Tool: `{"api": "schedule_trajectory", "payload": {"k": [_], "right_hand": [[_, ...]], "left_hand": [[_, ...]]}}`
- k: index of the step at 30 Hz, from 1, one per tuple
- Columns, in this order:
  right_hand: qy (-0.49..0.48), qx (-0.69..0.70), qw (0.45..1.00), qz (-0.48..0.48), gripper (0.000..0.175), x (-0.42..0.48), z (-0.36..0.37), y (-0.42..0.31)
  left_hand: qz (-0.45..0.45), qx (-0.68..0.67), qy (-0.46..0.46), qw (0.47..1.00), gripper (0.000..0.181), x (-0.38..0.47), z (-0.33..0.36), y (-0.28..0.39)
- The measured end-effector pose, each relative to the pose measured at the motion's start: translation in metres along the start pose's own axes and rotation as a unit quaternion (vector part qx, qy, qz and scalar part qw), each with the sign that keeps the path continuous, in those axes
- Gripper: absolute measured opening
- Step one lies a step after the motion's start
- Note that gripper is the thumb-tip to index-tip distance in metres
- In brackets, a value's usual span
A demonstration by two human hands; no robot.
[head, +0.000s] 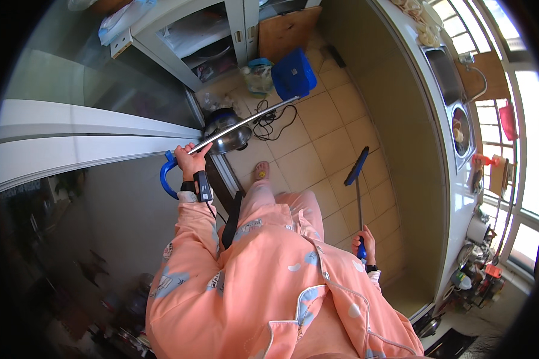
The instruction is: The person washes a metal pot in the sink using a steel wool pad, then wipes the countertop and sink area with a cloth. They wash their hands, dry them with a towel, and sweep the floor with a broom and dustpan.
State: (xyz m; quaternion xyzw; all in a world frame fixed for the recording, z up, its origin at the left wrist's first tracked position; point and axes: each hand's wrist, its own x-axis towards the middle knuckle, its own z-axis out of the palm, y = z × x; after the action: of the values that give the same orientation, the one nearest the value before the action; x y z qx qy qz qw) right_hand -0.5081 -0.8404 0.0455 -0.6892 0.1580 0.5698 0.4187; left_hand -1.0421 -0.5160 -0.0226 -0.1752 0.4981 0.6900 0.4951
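Observation:
My left hand [193, 158] grips the metal pole [247, 120] of a long-handled dustpan, just beyond its blue hooked end [166, 177]. The pole slants away to the blue dustpan pan [295, 74], which is low over the tiles near the cabinet. In my right hand [366, 244] is the blue grip of a broom [359, 204], held beside my hip. Its narrow blue head with dark bristles [357, 166] points forward over the tiled floor; whether the bristles touch the floor cannot be told.
A steel pot [227, 139] and a coiled black cable [269, 121] lie on the floor under the pole. A bagged bin [258, 76] and a wooden board [289, 31] stand by the glass-fronted cabinet [197, 40]. Along the right runs a counter [458, 197] with a sink [444, 74].

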Motion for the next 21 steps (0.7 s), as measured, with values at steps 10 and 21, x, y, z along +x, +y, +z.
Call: {"api": "schedule_trajectory", "payload": {"k": [10, 21], "right_hand": [[-0.038, -0.119, 0.992, -0.006, 0.06, 0.033, 0.034, -0.117], [-0.04, -0.233, 0.969, -0.07, 0.061, 0.04, 0.052, -0.202]], "left_hand": [[-0.063, -0.112, 0.051, 0.99, 0.014, 0.085, -0.123, -0.066], [-0.197, -0.411, 0.255, 0.853, 0.023, 0.06, -0.199, -0.162]]}}
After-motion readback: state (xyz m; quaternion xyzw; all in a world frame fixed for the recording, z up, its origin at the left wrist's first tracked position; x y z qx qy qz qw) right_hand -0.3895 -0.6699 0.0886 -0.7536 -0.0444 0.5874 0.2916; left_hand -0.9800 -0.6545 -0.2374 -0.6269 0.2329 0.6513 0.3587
